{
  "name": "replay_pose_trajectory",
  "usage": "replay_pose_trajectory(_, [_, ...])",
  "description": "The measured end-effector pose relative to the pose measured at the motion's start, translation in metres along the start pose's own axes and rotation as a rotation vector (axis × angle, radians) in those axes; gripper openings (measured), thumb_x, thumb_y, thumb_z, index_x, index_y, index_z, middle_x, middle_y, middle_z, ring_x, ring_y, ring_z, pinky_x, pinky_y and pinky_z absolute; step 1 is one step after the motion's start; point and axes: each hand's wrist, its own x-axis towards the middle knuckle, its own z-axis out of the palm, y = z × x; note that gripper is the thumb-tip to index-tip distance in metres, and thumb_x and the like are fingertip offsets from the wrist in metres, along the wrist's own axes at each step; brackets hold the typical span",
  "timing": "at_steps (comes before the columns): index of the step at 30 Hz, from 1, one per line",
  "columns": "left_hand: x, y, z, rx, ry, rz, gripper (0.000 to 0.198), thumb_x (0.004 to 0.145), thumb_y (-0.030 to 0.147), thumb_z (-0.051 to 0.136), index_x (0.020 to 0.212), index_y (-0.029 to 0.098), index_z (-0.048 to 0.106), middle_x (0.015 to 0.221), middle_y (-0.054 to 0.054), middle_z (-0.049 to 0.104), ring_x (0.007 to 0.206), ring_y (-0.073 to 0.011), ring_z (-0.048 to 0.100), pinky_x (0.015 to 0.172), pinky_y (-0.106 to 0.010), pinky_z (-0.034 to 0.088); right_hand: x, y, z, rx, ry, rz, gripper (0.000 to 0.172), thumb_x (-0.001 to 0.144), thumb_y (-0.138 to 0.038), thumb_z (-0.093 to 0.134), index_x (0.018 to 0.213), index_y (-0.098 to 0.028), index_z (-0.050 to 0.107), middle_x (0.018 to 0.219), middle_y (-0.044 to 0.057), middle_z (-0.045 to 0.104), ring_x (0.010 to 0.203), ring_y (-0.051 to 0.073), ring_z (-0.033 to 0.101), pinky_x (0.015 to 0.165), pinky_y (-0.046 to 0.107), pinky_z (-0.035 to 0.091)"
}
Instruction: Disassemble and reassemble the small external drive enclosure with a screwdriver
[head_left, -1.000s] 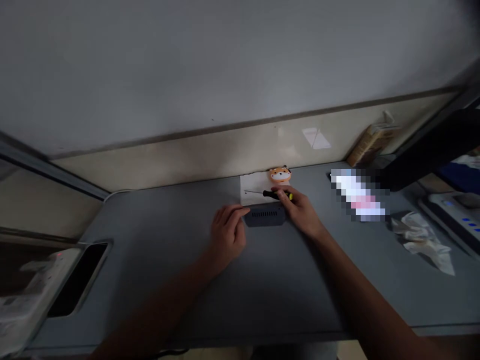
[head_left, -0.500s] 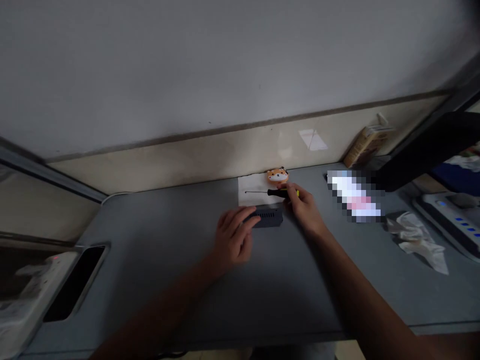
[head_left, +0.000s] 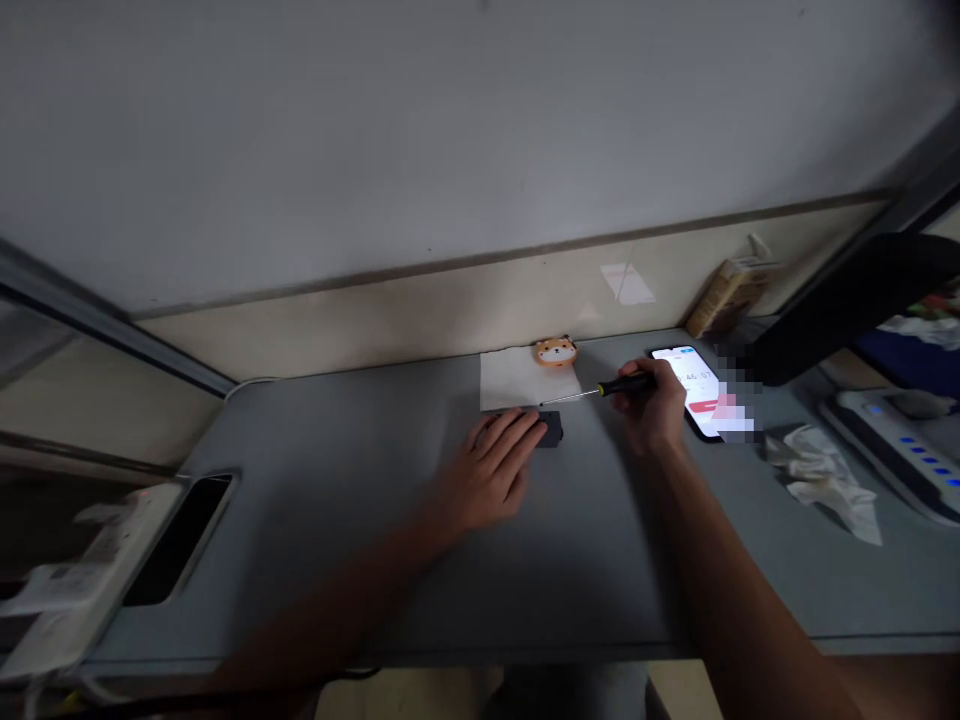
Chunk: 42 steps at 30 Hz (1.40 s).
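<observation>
My left hand [head_left: 491, 468] lies over a small dark vented electronic box [head_left: 552, 430], its fingers covering the slotted top and most of the box. My right hand [head_left: 651, 403] grips a precision screwdriver [head_left: 622, 386] with a black-and-yellow handle. Its thin steel shaft points left, and the tip ends close above the box's far edge. Behind the box lies a sheet of white paper [head_left: 521, 381]. An orange-and-white animal-face figure [head_left: 556, 351] sits at the paper's far edge.
A lit smartphone [head_left: 679, 378] lies just beyond my right hand on the grey desk [head_left: 360, 530]. Crumpled tissue [head_left: 821, 480] and a power strip with blue lights [head_left: 892, 450] are at right. A black monitor [head_left: 847, 310] and a boxed item [head_left: 729, 298] stand at back right.
My right hand has moved right, off the paper, and the screwdriver now points left toward the box. My left hand has slid further over the box, hiding its slots.
</observation>
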Motion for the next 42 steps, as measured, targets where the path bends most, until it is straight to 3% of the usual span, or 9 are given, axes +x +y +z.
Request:
replay_pose_trajectory(7, [0.002,0.005,0.001,0.029,0.026,-0.063,0.055,0.096,0.013,0.047,0.151,0.019,0.05,0.138,-0.013,0.065,0.132,-0.0277,0.056,0.113,-0.043,0.041,0.003,0.002,-0.004,0.011,-0.027,-0.007,0.022,0.066,-0.039,0.063,0.057,-0.023,0.051,0.049,-0.005,0.049,0.034,0.007,0.036,0.031,0.024,0.025])
replay_pose_trajectory(14, [0.006,0.007,0.004,0.107,0.066,-0.093,0.046,0.096,0.015,0.049,0.14,0.02,0.059,0.134,-0.013,0.067,0.124,-0.0264,0.058,0.106,-0.041,0.043,0.0,-0.005,0.0,0.046,0.084,0.082,0.014,0.062,-0.032,0.06,0.057,-0.023,0.05,0.05,-0.004,0.052,0.038,0.008,0.039,0.032,0.023,0.024])
replay_pose_trajectory(25, [0.01,0.009,0.006,0.127,0.078,-0.137,0.047,0.094,0.017,0.055,0.141,0.021,0.06,0.139,-0.014,0.062,0.121,-0.0287,0.054,0.104,-0.042,0.04,-0.003,-0.01,0.002,0.039,0.107,0.094,0.014,0.062,-0.032,0.061,0.058,-0.023,0.052,0.049,-0.005,0.051,0.038,0.008,0.039,0.032,0.021,0.024])
replay_pose_trajectory(34, [0.015,0.009,0.005,0.13,0.032,-0.17,0.047,0.092,0.015,0.054,0.136,0.026,0.064,0.137,-0.012,0.061,0.117,-0.0293,0.054,0.1,-0.043,0.041,-0.001,-0.011,0.003,0.077,0.145,0.097,0.016,0.071,-0.025,0.058,0.057,-0.021,0.051,0.051,-0.004,0.053,0.037,0.008,0.039,0.034,0.024,0.025])
replay_pose_trajectory(38, [0.011,0.005,0.006,0.054,0.023,-0.16,0.051,0.093,0.014,0.053,0.142,0.025,0.058,0.141,-0.014,0.057,0.12,-0.0304,0.054,0.101,-0.044,0.042,-0.007,-0.001,0.009,0.043,0.037,0.109,0.018,0.07,-0.033,0.065,0.06,-0.021,0.057,0.055,-0.003,0.058,0.038,0.007,0.04,0.034,0.023,0.027])
replay_pose_trajectory(42, [0.004,-0.01,0.005,-0.114,0.079,-0.188,0.05,0.097,0.016,0.048,0.146,0.025,0.05,0.14,-0.015,0.054,0.125,-0.0299,0.054,0.105,-0.045,0.042,-0.013,0.012,0.012,-0.055,-0.164,0.1,0.035,0.067,-0.053,0.077,0.066,-0.021,0.064,0.054,-0.005,0.054,0.04,0.008,0.041,0.036,0.023,0.029])
